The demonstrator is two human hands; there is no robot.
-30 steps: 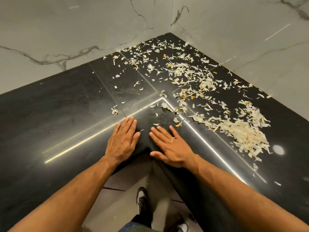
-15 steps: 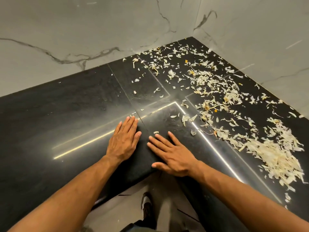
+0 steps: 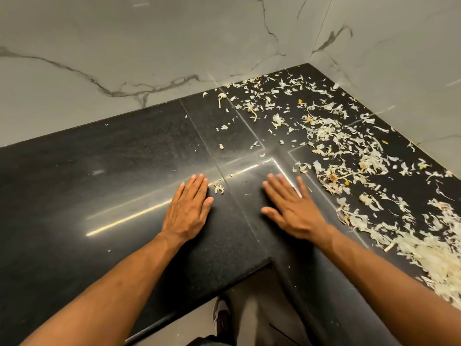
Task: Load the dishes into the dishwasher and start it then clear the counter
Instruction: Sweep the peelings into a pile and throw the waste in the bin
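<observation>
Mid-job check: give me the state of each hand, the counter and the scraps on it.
Left hand: open, flat on the counter.
Right hand: open, flat, fingers spread.
Black polished stone counter: littered on its right side.
Pale papery peel scraps: scattered loose, heaped at the right edge.
</observation>
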